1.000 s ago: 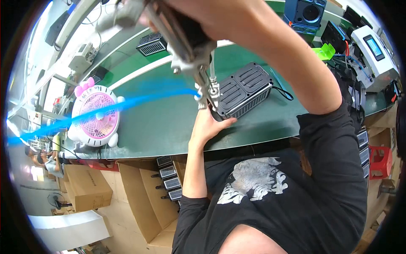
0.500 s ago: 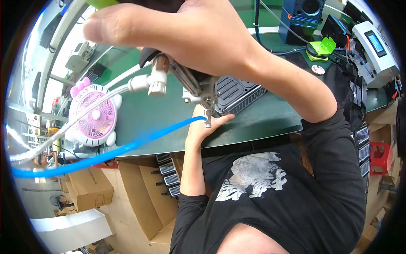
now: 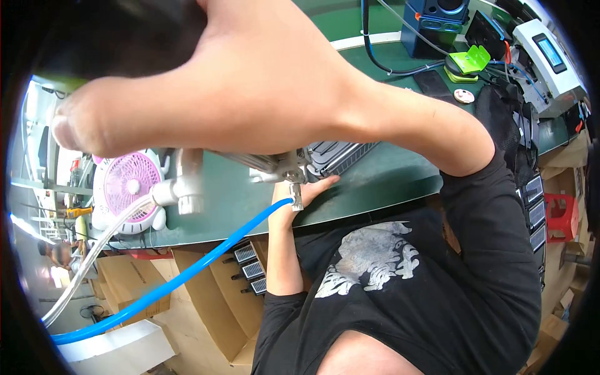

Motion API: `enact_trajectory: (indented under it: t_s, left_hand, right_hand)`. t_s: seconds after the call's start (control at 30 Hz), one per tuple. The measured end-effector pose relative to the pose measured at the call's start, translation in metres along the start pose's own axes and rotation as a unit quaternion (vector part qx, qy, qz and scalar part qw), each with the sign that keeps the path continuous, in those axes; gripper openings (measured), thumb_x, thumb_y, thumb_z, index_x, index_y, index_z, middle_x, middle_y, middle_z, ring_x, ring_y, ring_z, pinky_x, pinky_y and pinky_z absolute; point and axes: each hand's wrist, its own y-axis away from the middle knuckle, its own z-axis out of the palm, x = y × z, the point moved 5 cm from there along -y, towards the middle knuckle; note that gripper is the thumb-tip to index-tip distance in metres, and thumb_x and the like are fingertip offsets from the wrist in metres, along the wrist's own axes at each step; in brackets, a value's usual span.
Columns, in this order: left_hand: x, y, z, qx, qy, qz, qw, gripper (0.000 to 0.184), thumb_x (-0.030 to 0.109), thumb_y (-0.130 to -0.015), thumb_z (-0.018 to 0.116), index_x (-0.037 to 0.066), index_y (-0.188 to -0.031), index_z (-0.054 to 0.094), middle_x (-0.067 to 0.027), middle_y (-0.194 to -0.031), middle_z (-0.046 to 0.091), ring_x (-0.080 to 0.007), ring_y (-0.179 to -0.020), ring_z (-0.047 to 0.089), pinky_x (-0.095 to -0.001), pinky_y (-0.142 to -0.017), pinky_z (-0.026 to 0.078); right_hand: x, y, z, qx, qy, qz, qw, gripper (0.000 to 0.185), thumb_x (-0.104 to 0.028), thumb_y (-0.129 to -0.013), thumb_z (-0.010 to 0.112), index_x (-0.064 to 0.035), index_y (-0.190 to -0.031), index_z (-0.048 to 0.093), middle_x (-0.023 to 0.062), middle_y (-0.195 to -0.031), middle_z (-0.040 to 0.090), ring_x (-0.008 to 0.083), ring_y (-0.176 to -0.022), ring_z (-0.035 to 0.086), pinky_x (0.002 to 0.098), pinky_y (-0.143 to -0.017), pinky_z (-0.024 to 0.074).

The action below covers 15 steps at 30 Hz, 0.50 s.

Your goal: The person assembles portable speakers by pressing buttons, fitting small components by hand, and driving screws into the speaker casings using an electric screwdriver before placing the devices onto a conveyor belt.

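My right hand (image 3: 244, 87) is closed around the dark body of a power screwdriver (image 3: 290, 165), held high and close to the camera. Below the hand show its metal nose and fittings, with a blue hose (image 3: 187, 275) and a clear hose (image 3: 94, 256) running to the lower left. Its tip is hidden. Behind the tool, a black ribbed housing (image 3: 344, 156) lies on the green bench (image 3: 387, 181). My left hand (image 3: 309, 190) is at the housing's near left end, thumb stretched along the bench side; its other fingers are hidden behind the tool.
A pink and white fan (image 3: 132, 187) stands on the left. At the back right are a blue speaker-like box (image 3: 431, 31), a bright green holder (image 3: 469, 61) and a white machine with a display (image 3: 550, 62). Below the bench edge, a cardboard box (image 3: 212, 300) holds several small solar-panel units (image 3: 252, 270).
My right hand looks larger and lower, covering more of the view, and the screwdriver and its hoses have shifted down. My left hand stays by the housing. The view has turned slightly.
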Motion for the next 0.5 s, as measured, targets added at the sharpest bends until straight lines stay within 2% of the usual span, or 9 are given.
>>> enact_trajectory:
  t_s: [0.03,0.07,0.13,0.17,0.27,0.3,0.4,0.47,0.5]
  left_hand:
    - [0.003,0.002,-0.001,0.001,0.006,-0.001,1.0,0.098,0.053,-0.06,0.089,-0.005,-0.128,0.051,-0.026,-0.121,0.062,-0.0368,-0.111,0.063,-0.0429,-0.094,0.05]
    - [0.003,0.003,-0.001,-0.012,-0.011,-0.029,0.999,0.095,0.053,-0.061,0.089,-0.005,-0.127,0.052,-0.0249,-0.121,0.062,-0.0361,-0.11,0.063,-0.0426,-0.093,0.05]
    - [0.004,0.004,-0.001,-0.042,-0.047,-0.084,0.995,0.091,0.052,-0.063,0.089,-0.005,-0.125,0.054,-0.0228,-0.121,0.063,-0.0346,-0.108,0.064,-0.0421,-0.093,0.05]
    - [0.006,0.004,0.002,0.004,0.017,0.044,0.999,0.07,0.044,-0.068,0.088,-0.004,-0.112,0.062,-0.0167,-0.108,0.068,-0.0279,-0.097,0.066,-0.0399,-0.086,0.052]
    - [0.013,0.01,0.0,0.046,0.082,0.171,0.981,0.042,0.032,-0.075,0.086,-0.001,-0.098,0.072,-0.0093,-0.094,0.074,-0.0182,-0.086,0.069,-0.0375,-0.077,0.054]
    - [0.015,0.01,0.001,0.006,0.091,0.146,0.985,0.042,0.032,-0.075,0.086,-0.001,-0.098,0.072,-0.0096,-0.094,0.074,-0.0185,-0.087,0.069,-0.0379,-0.077,0.054]
    - [0.012,0.007,0.001,0.021,0.031,0.189,0.981,0.051,0.036,-0.074,0.087,-0.002,-0.105,0.07,-0.0112,-0.101,0.073,-0.0224,-0.095,0.068,-0.0389,-0.085,0.052]
    - [-0.008,-0.003,0.011,0.037,0.047,0.178,0.982,0.066,0.04,-0.072,0.087,-0.001,-0.118,0.064,-0.0146,-0.119,0.067,-0.0272,-0.112,0.061,-0.0413,-0.095,0.047]
    - [-0.006,-0.004,0.009,0.007,0.065,0.165,0.984,0.081,0.041,-0.071,0.088,0.0,-0.131,0.054,-0.0168,-0.134,0.056,-0.0325,-0.126,0.05,-0.0419,-0.104,0.04]
  right_hand:
    - [0.006,-0.002,0.003,-0.005,0.029,0.002,1.0,0.042,-0.032,-0.069,0.078,0.0053,-0.084,0.068,0.0122,-0.061,0.065,0.0219,-0.055,0.064,0.0334,-0.058,0.0523]
    - [0.02,-0.005,0.015,0.088,-0.082,-0.069,0.99,0.04,-0.034,-0.068,0.076,0.005,-0.069,0.064,0.0123,-0.054,0.061,0.022,-0.05,0.062,0.0346,-0.054,0.0506]
    - [0.039,0.008,0.023,0.144,-0.15,-0.062,0.976,0.041,-0.034,-0.067,0.075,0.005,-0.066,0.063,0.0137,-0.054,0.06,0.0224,-0.05,0.062,0.0351,-0.055,0.0503]
    - [0.048,0.015,0.028,0.172,-0.184,-0.061,0.966,0.041,-0.034,-0.066,0.074,0.005,-0.064,0.063,0.0144,-0.054,0.06,0.0226,-0.05,0.062,0.0353,-0.055,0.0502]
    - [0.05,0.031,0.027,0.159,-0.193,-0.018,0.968,0.039,-0.033,-0.066,0.075,0.0042,-0.071,0.065,0.0153,-0.058,0.061,0.0232,-0.055,0.063,0.0348,-0.059,0.0508]
    - [0.049,0.033,0.026,0.137,-0.196,0.008,0.971,0.039,-0.033,-0.066,0.075,0.004,-0.072,0.065,0.0158,-0.06,0.062,0.0234,-0.055,0.063,0.0344,-0.059,0.0507]
    - [0.044,0.032,0.032,0.108,-0.207,-0.002,0.972,0.039,-0.032,-0.067,0.077,0.0034,-0.078,0.066,0.0142,-0.063,0.064,0.0192,-0.056,0.063,0.0339,-0.059,0.0505]
    - [0.036,0.034,0.026,0.098,-0.134,0.004,0.986,0.038,-0.031,-0.073,0.078,0.0034,-0.082,0.066,0.0093,-0.065,0.064,0.0143,-0.058,0.063,0.0314,-0.058,0.05]
    - [0.03,0.035,0.024,0.062,-0.179,0.079,0.979,0.038,-0.033,-0.078,0.078,0.0028,-0.084,0.065,0.0043,-0.065,0.063,0.0106,-0.059,0.061,0.0286,-0.056,0.0483]
